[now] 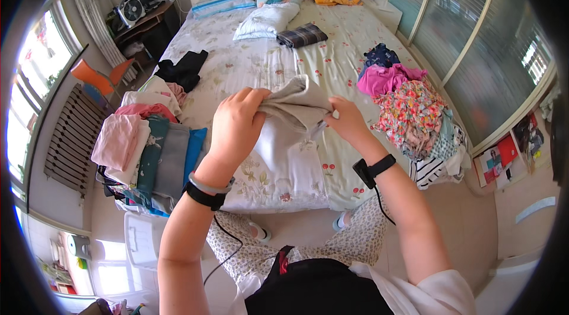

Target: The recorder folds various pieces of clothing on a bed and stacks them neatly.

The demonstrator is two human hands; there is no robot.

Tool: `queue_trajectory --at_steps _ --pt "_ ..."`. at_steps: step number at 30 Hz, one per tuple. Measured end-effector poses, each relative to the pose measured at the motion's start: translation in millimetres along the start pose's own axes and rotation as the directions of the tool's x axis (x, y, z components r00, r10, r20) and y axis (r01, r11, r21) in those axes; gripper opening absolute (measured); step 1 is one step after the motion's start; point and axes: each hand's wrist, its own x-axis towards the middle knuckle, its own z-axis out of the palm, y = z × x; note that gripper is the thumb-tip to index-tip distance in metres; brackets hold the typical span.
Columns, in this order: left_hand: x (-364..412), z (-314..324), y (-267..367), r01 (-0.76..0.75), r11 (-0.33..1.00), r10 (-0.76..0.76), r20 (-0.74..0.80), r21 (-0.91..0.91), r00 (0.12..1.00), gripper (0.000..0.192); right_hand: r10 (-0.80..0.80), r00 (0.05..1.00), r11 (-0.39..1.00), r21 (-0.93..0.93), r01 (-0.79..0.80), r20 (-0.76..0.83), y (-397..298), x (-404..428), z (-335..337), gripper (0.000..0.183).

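Both hands hold a light grey-beige cloth garment [295, 104] up above the bed. It is partly folded, with its layers gaping at the top. My left hand [240, 121] grips its left end, thumb in front and fingers behind. My right hand [346, 117] pinches the right edge between thumb and fingers. Beneath the cloth, the bed's floral sheet [266, 177] meets a pale green sheet with a cherry print [342, 168]. Which kind of garment it is, I cannot tell.
Folded clothes [153, 150] are stacked at the bed's left edge, near black clothing [182, 70]. A loose clothes heap [411, 115] lies on the right. Farther back are a plaid folded cloth [302, 36], a white quilt [266, 21] and pillows [224, 3]. A clear plastic bin [140, 239] stands on the floor.
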Motion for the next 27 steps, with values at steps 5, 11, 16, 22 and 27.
queue_trajectory --at_steps 5,11,16,22,27 --pt "-63.2 26.7 -16.6 -0.239 0.943 0.214 0.128 0.23 0.968 0.024 -0.266 0.949 0.964 -0.052 0.261 -0.168 29.7 -39.1 22.1 0.03" --pt "-220.9 101.5 -43.2 -0.21 0.975 0.144 0.505 0.077 0.851 0.019 -0.114 0.862 0.935 -0.24 0.261 0.494 90.0 -160.2 96.2 0.031" --pt "-245.3 104.7 -38.2 -0.215 0.975 0.16 0.525 0.045 0.836 0.021 -0.163 0.917 0.977 0.186 0.1 0.365 25.3 -113.8 130.9 0.032" --pt "-164.5 94.8 -23.7 -0.288 0.957 0.224 0.555 0.031 0.801 0.022 -0.115 0.804 0.932 0.343 -0.115 0.583 52.4 -116.7 185.6 0.046" --pt "-78.6 125.2 -62.5 -0.37 0.899 0.232 0.462 0.235 0.856 0.021 0.313 0.632 0.475 0.459 -0.751 0.709 91.4 -127.4 140.4 0.053"
